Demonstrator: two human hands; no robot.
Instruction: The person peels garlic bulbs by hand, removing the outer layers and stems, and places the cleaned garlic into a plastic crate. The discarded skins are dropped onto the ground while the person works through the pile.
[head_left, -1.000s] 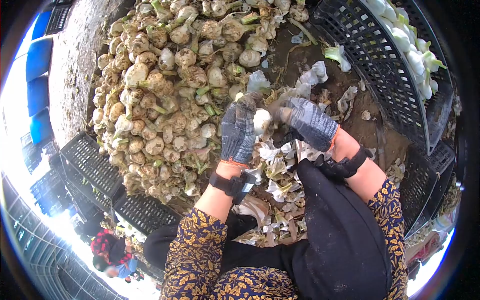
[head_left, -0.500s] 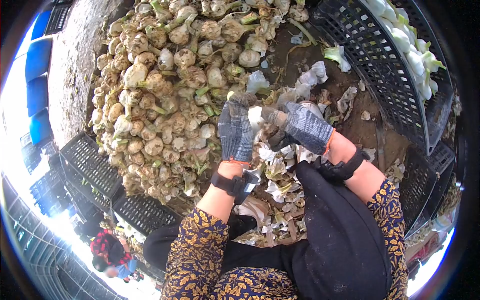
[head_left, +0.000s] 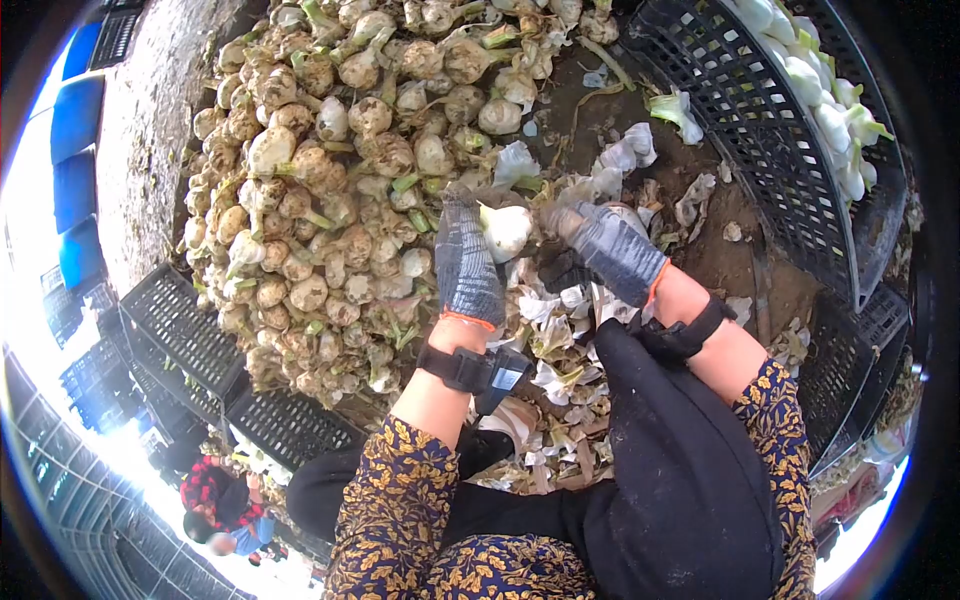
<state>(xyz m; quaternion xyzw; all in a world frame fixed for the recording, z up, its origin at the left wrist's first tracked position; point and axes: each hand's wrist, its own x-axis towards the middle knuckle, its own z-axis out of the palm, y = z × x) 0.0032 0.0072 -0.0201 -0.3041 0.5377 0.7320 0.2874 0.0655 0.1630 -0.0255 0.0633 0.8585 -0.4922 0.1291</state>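
Note:
My left hand (head_left: 468, 250), in a grey knit glove, holds a white garlic bulb (head_left: 507, 232) at its right side. The bulb's face is smooth and pale, with a short stem end toward the fingers. My right hand (head_left: 605, 245), gloved too, is just right of the bulb; its fingertips are bent and smeared by motion, and what they hold, if anything, cannot be made out. Loose peeled skins (head_left: 550, 330) lie below and between both hands. Left of my left hand spreads a large heap of soil-stained garlic (head_left: 330, 190).
A black crate (head_left: 760, 130) holding clean white garlic (head_left: 830, 120) stands at the upper right. More black crates (head_left: 290, 425) are at the lower left, and another (head_left: 840, 370) is at the right. A person in a red checked top (head_left: 225, 500) is at the lower left.
The bulb has turned and shows more of its white face between my hands. My left hand has tilted slightly, and my right fingers have shifted off the bulb a little.

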